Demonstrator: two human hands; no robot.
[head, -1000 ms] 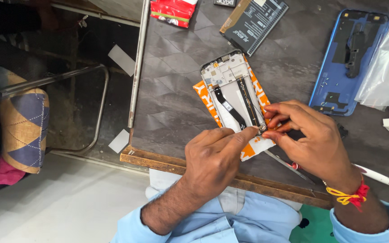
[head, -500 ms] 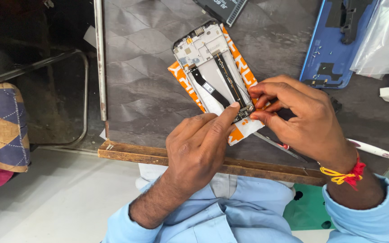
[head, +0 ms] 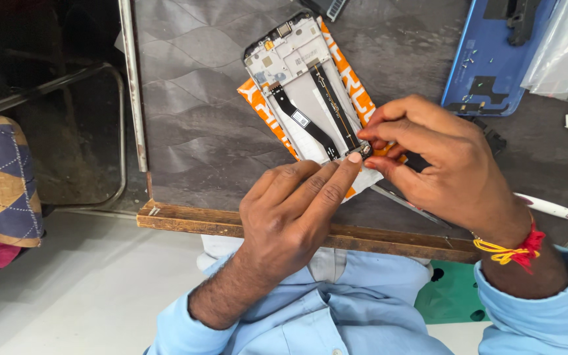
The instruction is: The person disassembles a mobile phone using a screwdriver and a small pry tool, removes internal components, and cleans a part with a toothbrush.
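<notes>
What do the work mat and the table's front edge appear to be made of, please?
The work mat looks like dark grey rubber or vinyl, matte, with an embossed facet pattern. The table's front edge looks like bare wood: brown, grain visible, worn.

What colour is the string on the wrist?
Red and yellow thread on the right hand's wrist, head view.

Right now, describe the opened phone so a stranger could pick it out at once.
On the dark grey table, look just past the left hand and right hand. The opened phone frame lies on an orange-and-white packet. Unlike the blue back cover to its right, it is whitish inside with two black ribbon cables running lengthwise.
</notes>
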